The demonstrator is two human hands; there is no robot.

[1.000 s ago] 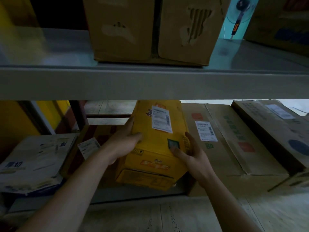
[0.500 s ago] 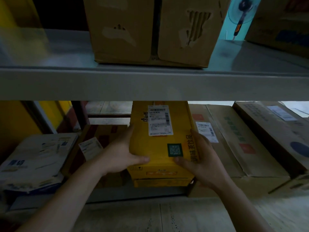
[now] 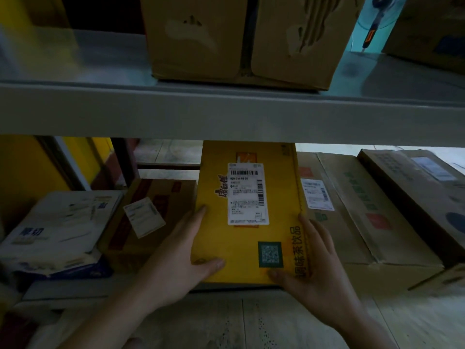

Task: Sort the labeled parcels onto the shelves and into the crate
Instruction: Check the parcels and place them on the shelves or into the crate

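Observation:
A yellow parcel (image 3: 239,248) with a white shipping label and a green QR square lies flat on the lower shelf (image 3: 63,295), squeezed between two brown boxes. My left hand (image 3: 176,263) grips its left side, fingers along the edge and thumb on top near the front corner. At the right front corner my right hand (image 3: 317,275) holds it, thumb lying along the near top edge. The far end of the parcel is hidden under the upper shelf beam (image 3: 226,114).
A labeled brown box (image 3: 141,222) and a white soft parcel (image 3: 57,227) lie to the left. Two long brown boxes (image 3: 352,222) (image 3: 415,187) fill the right. A large carton (image 3: 241,39) stands on the upper shelf. Pale floor (image 3: 251,323) lies below.
The yellow parcel was tilted with its front face showing; now it lies flat and straight, pushed deeper into the gap. Both hands moved with it, staying on its sides.

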